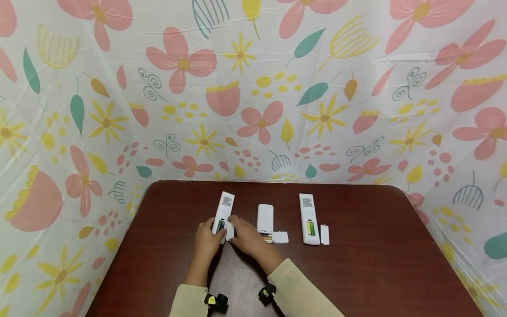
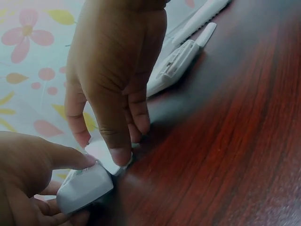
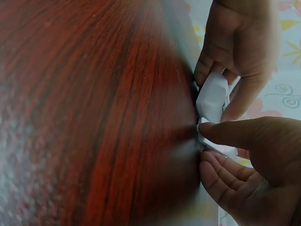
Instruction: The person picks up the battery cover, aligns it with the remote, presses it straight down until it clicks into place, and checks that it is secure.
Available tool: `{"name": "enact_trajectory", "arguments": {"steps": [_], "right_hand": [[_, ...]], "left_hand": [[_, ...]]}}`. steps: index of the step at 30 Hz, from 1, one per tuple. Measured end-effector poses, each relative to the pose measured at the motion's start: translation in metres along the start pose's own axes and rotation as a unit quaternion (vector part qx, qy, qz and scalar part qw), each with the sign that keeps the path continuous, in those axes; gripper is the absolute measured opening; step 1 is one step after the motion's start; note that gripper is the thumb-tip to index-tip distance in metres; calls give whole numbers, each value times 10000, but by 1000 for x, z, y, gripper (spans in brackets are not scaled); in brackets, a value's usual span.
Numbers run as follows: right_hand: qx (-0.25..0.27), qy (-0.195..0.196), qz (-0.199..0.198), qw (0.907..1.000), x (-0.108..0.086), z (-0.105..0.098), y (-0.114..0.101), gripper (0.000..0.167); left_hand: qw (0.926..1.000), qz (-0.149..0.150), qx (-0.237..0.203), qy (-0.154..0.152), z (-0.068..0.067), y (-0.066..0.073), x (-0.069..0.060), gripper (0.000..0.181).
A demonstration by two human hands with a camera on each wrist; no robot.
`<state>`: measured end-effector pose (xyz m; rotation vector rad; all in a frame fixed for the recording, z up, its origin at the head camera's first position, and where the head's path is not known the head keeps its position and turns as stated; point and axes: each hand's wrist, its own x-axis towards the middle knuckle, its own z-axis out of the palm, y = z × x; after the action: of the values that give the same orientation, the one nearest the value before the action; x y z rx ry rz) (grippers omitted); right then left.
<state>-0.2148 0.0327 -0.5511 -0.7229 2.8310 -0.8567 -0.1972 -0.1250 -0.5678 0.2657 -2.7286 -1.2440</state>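
A white remote control [image 1: 225,205] lies back side up at the left of the table, its battery compartment uncovered with a dark and green battery [image 1: 220,226] showing. My left hand [image 1: 207,241] grips its lower end from the left side, thumb across the top near the compartment. A small white battery cover [image 1: 230,230] is pinched between thumb and fingers of my right hand [image 1: 248,237], right beside the remote. In the right wrist view the cover [image 3: 218,143] sits close against the remote's end [image 3: 212,96]; whether they touch I cannot tell.
To the right lies a shorter white remote [image 1: 265,217] with batteries showing and its cover [image 1: 281,237] beside it. Farther right is a long white remote [image 1: 308,209] holding green-yellow batteries [image 1: 310,228], its cover [image 1: 325,235] alongside. A flowered cloth [image 1: 261,123] hangs behind the brown table [image 1: 368,264].
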Motion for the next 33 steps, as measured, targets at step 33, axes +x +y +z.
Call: {"name": "enact_trajectory", "arguments": {"steps": [33], "right_hand": [[269,198,6,9994,-5,3,2,47]], "left_hand": [[9945,-386,-961,-138,-3,-2,0,44]]}}
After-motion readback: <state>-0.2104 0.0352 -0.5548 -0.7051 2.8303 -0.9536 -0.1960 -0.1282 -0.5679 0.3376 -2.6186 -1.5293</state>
